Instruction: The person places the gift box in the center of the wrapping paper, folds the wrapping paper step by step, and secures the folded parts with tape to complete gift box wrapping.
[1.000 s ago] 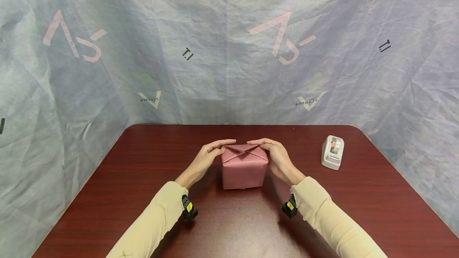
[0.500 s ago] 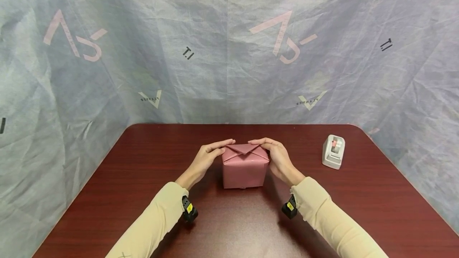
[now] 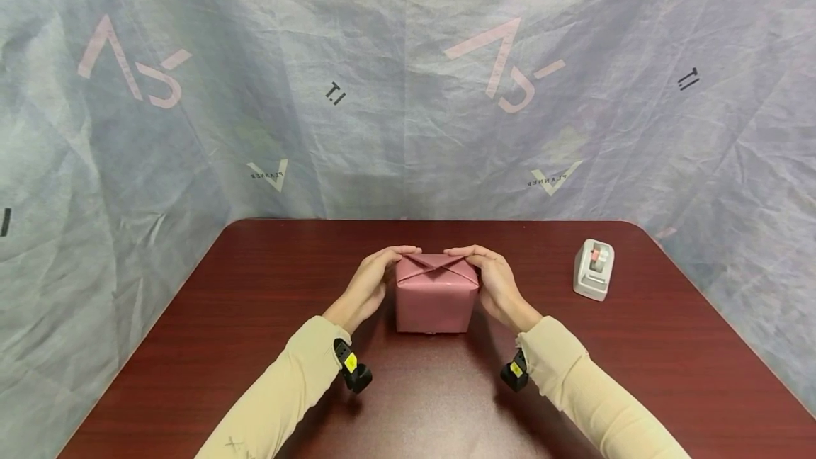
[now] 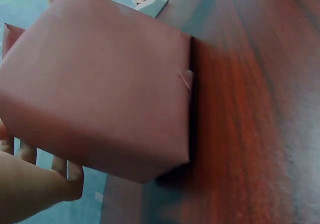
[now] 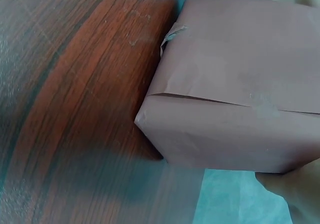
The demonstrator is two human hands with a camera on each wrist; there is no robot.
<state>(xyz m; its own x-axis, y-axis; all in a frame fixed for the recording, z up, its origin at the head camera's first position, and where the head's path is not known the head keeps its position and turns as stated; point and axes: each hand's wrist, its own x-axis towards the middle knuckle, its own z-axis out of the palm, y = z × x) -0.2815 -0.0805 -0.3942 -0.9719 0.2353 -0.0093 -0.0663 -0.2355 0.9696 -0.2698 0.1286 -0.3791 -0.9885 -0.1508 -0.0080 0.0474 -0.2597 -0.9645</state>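
Observation:
A box wrapped in pink paper (image 3: 436,309) stands on the dark red wooden table between my hands. Its top shows a folded paper flap (image 3: 435,262) with crossing creases. My left hand (image 3: 371,280) grips the box's left side, its fingertips bent over the far top edge. On the opposite side, my right hand (image 3: 496,280) holds the upper right corner, with fingers laid over the flap's edge. The left wrist view shows the plain wrapped face (image 4: 105,79) close up. In the right wrist view, an open paper seam (image 5: 200,100) runs along one edge, with a small crumpled bit of tape (image 5: 173,34) near the base.
A white tape dispenser (image 3: 593,270) stands at the right on the table (image 3: 255,317). Behind the table's far edge hangs a grey printed cloth (image 3: 408,126), which also covers both sides.
My left hand has moved right and closer in against the box, its wrist turning inward. The top flap has shifted slightly under the fingers. My right hand stays almost where it was.

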